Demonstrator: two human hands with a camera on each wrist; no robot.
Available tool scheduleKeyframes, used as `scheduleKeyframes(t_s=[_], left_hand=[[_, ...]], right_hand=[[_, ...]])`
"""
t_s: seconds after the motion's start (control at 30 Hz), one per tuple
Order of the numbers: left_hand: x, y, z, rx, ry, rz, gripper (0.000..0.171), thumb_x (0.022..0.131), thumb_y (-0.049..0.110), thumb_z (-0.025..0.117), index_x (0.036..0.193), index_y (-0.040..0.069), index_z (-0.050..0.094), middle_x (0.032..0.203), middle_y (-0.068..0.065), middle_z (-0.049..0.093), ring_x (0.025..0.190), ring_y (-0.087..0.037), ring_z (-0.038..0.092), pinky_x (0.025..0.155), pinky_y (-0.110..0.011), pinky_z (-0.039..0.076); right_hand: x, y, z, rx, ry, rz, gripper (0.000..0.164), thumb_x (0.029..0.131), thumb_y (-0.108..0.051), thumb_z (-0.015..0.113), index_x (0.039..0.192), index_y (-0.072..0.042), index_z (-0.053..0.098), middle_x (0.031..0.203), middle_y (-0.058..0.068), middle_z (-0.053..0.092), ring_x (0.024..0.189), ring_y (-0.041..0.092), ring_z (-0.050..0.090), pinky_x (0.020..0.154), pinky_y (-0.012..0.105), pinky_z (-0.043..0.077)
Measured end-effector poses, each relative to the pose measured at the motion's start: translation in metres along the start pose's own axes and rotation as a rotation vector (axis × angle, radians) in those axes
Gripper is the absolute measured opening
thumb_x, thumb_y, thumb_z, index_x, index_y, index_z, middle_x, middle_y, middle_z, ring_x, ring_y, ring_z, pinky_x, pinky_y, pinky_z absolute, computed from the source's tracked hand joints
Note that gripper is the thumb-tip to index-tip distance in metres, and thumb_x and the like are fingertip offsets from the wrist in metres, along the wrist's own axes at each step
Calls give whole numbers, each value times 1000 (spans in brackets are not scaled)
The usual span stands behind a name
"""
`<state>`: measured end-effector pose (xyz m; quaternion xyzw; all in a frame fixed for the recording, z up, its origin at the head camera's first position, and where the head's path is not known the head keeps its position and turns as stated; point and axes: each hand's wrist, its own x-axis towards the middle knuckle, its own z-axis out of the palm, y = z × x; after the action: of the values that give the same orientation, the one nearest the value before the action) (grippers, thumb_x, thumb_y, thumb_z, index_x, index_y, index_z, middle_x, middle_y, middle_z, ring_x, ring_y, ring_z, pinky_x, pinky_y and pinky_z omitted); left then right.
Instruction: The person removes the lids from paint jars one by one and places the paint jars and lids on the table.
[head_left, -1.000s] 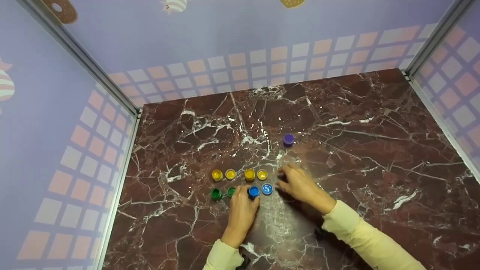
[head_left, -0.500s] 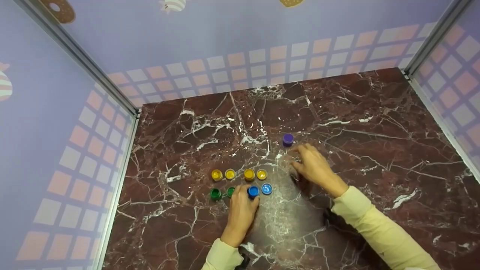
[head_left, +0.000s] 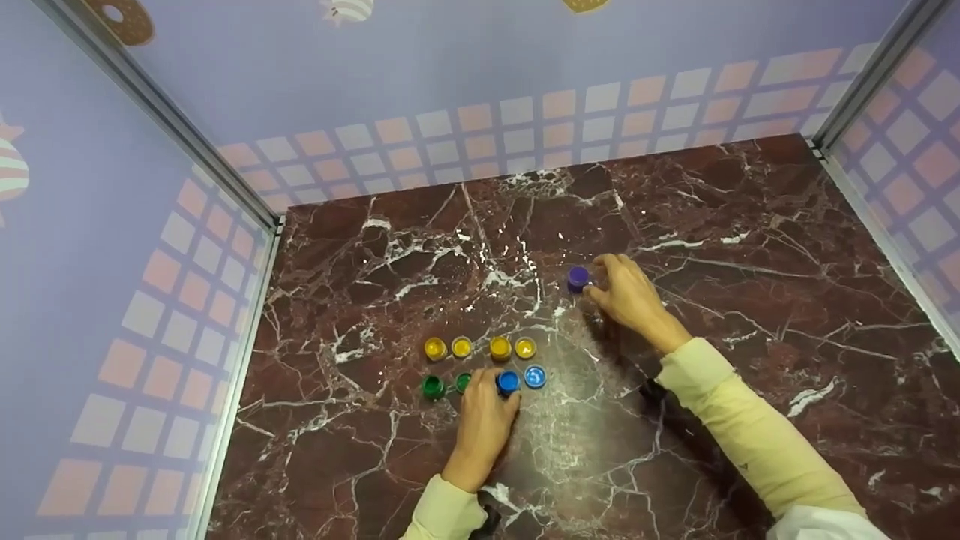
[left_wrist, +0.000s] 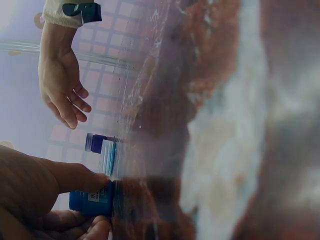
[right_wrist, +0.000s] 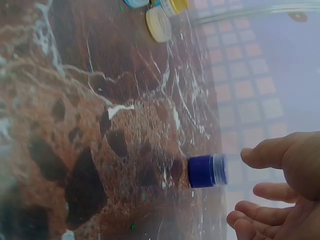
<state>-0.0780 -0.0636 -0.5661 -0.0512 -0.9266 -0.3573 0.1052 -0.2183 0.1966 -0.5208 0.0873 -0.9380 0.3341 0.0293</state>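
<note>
An uncovered blue paint jar (head_left: 508, 381) stands on the table, and my left hand (head_left: 484, 416) grips it between thumb and fingers. In the left wrist view, the thumb lies along one side of this labelled jar (left_wrist: 95, 200) and the fingertips curl at the other. A blue lid (head_left: 535, 376) lies just right of it. Farther back, a capped purple paint jar (head_left: 577, 277) stands upright. My right hand (head_left: 630, 296) is at its right side, thumb and fingers spread around the space beside it. The right wrist view shows a gap between those fingers and the jar's cap (right_wrist: 220, 169).
Left of the blue jar are an uncovered green jar (head_left: 432, 386) and a green lid (head_left: 463, 382) partly behind my left hand. Behind them stand two yellow jars (head_left: 435, 348) with their lids (head_left: 461, 346). Patterned panels (head_left: 480, 142) enclose the marbled table (head_left: 337, 465).
My right hand has moved away from beside the blue lid, back and to the right, up to the purple jar. The left hand has stayed on the blue jar.
</note>
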Motion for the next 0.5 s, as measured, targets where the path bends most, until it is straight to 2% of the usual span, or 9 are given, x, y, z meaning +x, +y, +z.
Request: scheduleKeyframes(t_s=[0.17,0.3,0.5], left_hand=[[1,1,-1,1,0,-18,31,80,3,87,104,-6,70,99,-15,67,94,-33,68,85,-45,59],[0,1,1,2,13,-13,32,79,2,88,104,-6,69,100,-15,67,94,-33,68,85,-45,59],[-1,1,1,5,16,-12,34,78,0,87,105,-7,69,100,-16,66,94,-34,68,85,-46,59]], right_hand=[[11,1,5,39,-20,-9,52,90,-14,77,134,7,56,113,24,58,105,40,56,93,55,49],[18,5,10,71,-50,-26,54,90,-12,78,135,9,55,118,26,57,111,41,55,101,54,47],[24,6,17,56,-59,-52,55,89,-10,79,135,9,55,118,26,57,112,42,53,101,54,46]])
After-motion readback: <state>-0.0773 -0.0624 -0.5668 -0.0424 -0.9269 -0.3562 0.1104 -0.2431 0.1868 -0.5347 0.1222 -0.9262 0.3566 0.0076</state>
